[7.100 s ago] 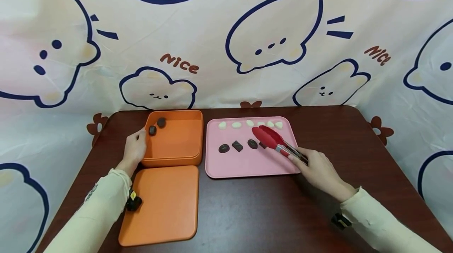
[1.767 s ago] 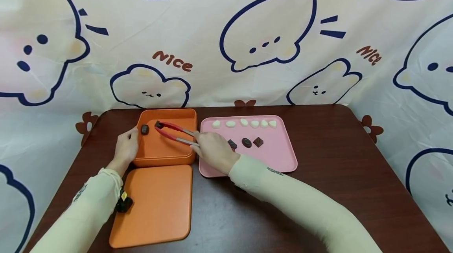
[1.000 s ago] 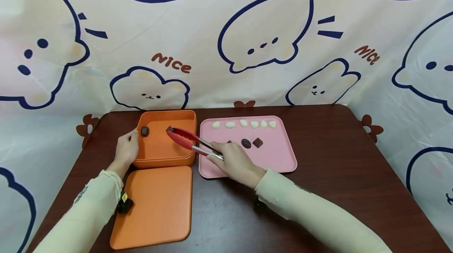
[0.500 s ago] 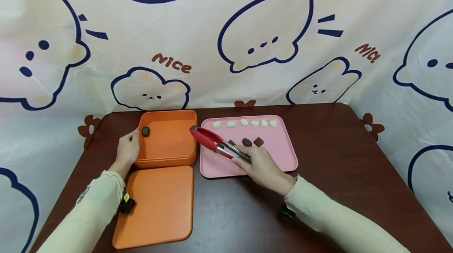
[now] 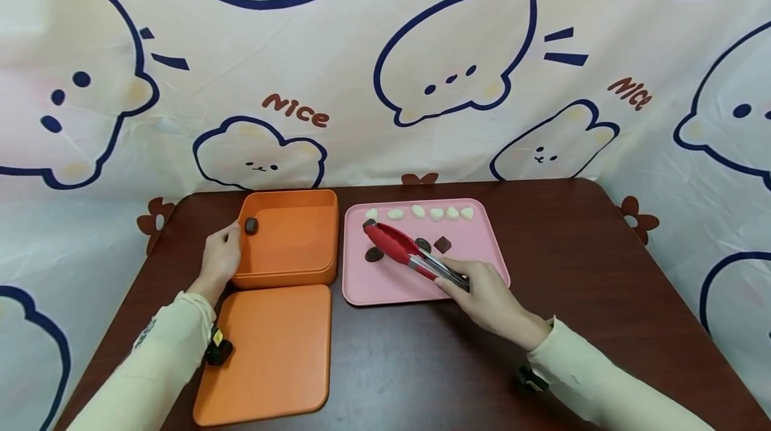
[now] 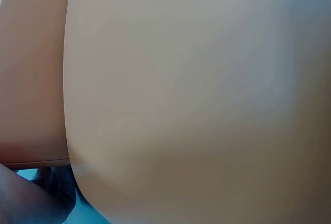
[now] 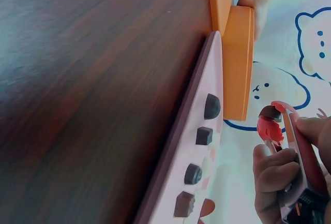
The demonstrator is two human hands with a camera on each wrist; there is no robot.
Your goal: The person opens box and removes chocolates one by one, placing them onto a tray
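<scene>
My right hand [image 5: 490, 297] holds red-tipped metal tongs [image 5: 391, 240] over the pink tray [image 5: 397, 290]. Between the tong tips is a dark chocolate [image 7: 270, 113], raised above the tray in the right wrist view. Several other dark chocolates lie in a row on the tray, among them an oval one [image 5: 374, 254] and a square one [image 5: 442, 244]; the tongs partly cover this row. With my left hand [image 5: 221, 253] I grip the left wall of the orange box [image 5: 289, 277]. One dark ridged chocolate [image 5: 251, 225] sits inside it, near that wall.
A flat orange lid [image 5: 268, 357] lies in front of the box on the dark wooden table [image 5: 409, 371]. Several white pieces [image 5: 436, 215] line the tray's far edge. A patterned cloth [image 5: 349, 69] hangs behind the table.
Inside the box the tongs took hold of one of two chocolates; my right hand then carried it right, over the tray. The left hand has stayed at the box.
</scene>
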